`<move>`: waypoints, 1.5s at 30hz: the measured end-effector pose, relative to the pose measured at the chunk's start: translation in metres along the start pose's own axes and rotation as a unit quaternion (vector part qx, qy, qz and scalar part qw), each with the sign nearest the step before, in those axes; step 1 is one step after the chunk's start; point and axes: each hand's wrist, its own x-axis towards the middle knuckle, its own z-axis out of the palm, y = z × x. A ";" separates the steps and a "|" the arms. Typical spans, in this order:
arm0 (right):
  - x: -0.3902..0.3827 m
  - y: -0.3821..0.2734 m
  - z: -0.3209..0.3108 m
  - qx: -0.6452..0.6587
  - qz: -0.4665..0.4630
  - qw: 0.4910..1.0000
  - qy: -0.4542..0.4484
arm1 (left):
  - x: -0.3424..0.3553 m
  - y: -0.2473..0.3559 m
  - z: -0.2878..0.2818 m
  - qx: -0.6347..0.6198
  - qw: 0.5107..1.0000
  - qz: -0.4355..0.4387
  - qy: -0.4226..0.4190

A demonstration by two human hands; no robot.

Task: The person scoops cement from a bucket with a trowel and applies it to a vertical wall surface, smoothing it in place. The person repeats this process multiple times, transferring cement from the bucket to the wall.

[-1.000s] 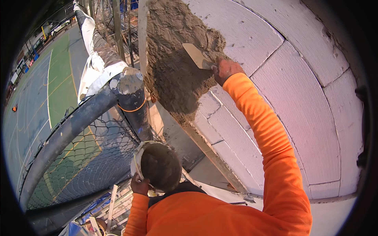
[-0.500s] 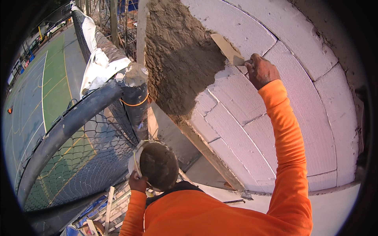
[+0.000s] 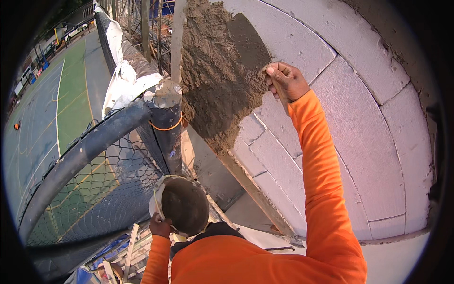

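While its thumb and bent fingers pinched the trowel (image 3: pixel 282 97), the right hand (image 3: pixel 292 81) stood at the right margin of the grey-brown mortar (image 3: pixel 208 71), in front of the pale blocks (image 3: pixel 359 132). Half a second earlier the hand had been farther right, its back toward the view and the blade's broad tan face showing; now the hand had turned, and a thin tan strip of the tool showed below the fingers. A smooth, darker patch (image 3: pixel 248 40) had appeared just beyond the fingertips; whether it was flattened mortar or shade could not be told. Elsewhere the mortar was rough and ridged.

The left hand (image 3: pixel 161 225) gripped the rim of a round white bucket (image 3: pixel 153 204), as before, its fingers closed; the bucket's inside was coated dark grey. Farther left, a chain-link fence (image 3: pixel 90 199) hung under a bent grey pipe (image 3: pixel 80 158), which met a post (image 3: pixel 168 146) ringed by an orange band (image 3: pixel 163 129). Beyond lay a green-and-blue sports court (image 3: pixel 71 90) with white and yellow lines.
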 end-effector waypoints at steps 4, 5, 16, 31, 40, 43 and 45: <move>-0.009 0.068 -0.003 0.117 0.009 0.985 0.129 | -0.006 0.006 0.002 -0.038 0.996 0.070 0.035; -0.031 0.088 -0.001 0.110 0.008 0.990 0.085 | -0.011 0.008 0.001 -0.062 0.997 0.031 0.019; -0.310 0.179 0.197 -0.343 0.031 0.834 -0.430 | -0.005 0.050 0.025 -0.072 0.996 0.012 -0.047; -0.332 0.098 0.327 -0.473 -0.153 0.846 -0.194 | -0.003 0.111 -0.031 0.003 0.974 0.069 -0.217; -0.388 0.071 0.327 -0.350 0.037 0.856 -0.378 | 0.017 0.087 -0.053 0.083 0.954 0.160 -0.239; -0.392 0.052 0.290 -0.393 0.061 0.876 -0.273 | 0.015 0.083 -0.063 0.121 0.948 0.162 -0.244; -0.386 0.042 0.284 -0.388 0.171 0.851 -0.310 | 0.010 0.081 -0.063 0.142 0.939 0.229 -0.212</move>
